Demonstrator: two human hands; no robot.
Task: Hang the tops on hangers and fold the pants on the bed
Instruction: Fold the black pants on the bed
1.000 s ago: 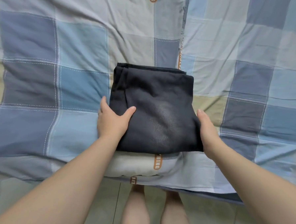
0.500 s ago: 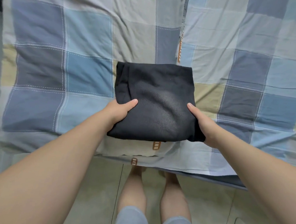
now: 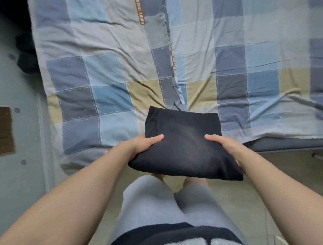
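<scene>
One pair of folded black pants (image 3: 182, 142), a flat squarish bundle, folds neat, held between two hands at the near edge of the bed (image 3: 286, 145). Its near edge hangs over the floor (image 3: 246, 192) and the person's feet; its far edge overlaps the quilt in view, and I cannot tell if it touches there. Left hand (image 3: 142, 145): grasping the left side of the bundle, thumb laid on top, fingers hidden beneath. Right hand (image 3: 228, 150): grasping the right side likewise, thumb on top, fingers tucked under the cloth. Both forearms bare, reaching forward. One checked quilt (image 3: 107, 67), squares of blue, grey, pale blue and tan, creased, spread over the bed, with an orange lettered strip (image 3: 141, 10) near the top and a seam running down the middle toward the bundle. Person's grey shorts (image 3: 152, 206) below the pants, with a dark top over them at the bottom of view. Pale wall (image 3: 13, 180) at left, bearing one brown rectangular patch (image 3: 3, 131).
</scene>
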